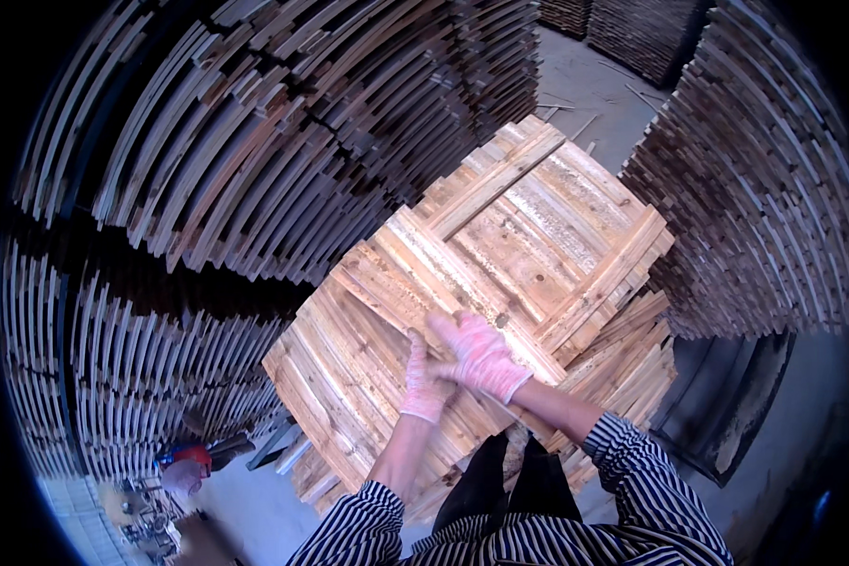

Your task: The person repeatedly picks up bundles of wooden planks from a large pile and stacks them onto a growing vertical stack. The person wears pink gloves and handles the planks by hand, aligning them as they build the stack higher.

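Both my hands wear pinkish-white gloves and meet above a pallet-like pile of pale wooden boards (377,330). My left hand (423,382) is beside the right one, one digit raised and apart. Its other fingers run in under my right hand, so what they do is hidden. My right hand (486,354) reaches across to the left with its fingers stretched out, slightly blurred, over a long light plank (472,292). Nothing shows in its fingers. Farther off on the pile, two crosswise battens, a far batten (500,182) and a right batten (602,283), lie over the boards.
Tall stacks of thin boards rise at the left (255,141) and the right (745,189). Loose sticks (585,125) lie on the far floor. A dark frame-like object (726,406) sits to the right. A person in red (187,457) is at the lower left.
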